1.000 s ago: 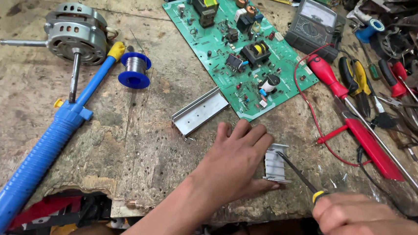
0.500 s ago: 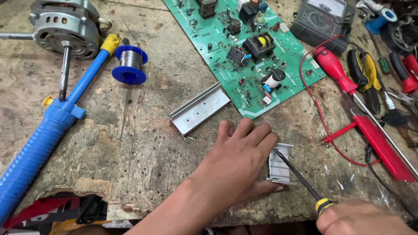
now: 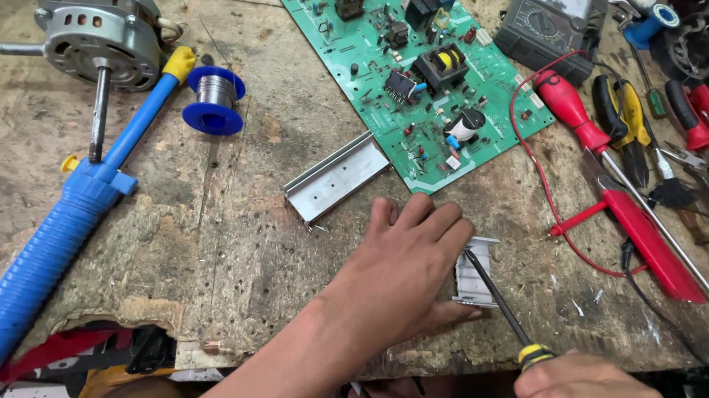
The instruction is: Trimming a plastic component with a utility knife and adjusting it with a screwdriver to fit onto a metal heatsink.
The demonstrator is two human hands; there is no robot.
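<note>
2 hands work a small finned heatsink (image 3: 474, 272) near the bench's front edge: left hand (image 3: 400, 262) pins it flat, fingers spread, while right hand (image 3: 583, 378), at 5 o'clock, grips a screwdriver (image 3: 499, 307) angled into it.

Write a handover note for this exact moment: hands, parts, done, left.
Left hand: flat on the bench, fingers pinning the small finned heatsink near the front edge.
Right hand: grips the screwdriver handle at the bottom of the frame; the tip is on the heatsink beside the left fingers.
Nearby: aluminium bracket loose beside the green board; solder spool, blue desoldering pump, motor to the left; meter, red probes, pliers to the right.
Done: heatsink and bracket lie off the board.
Left: screwdriver work on the heatsink is in progress; whether a screw is there cannot be seen.
</note>
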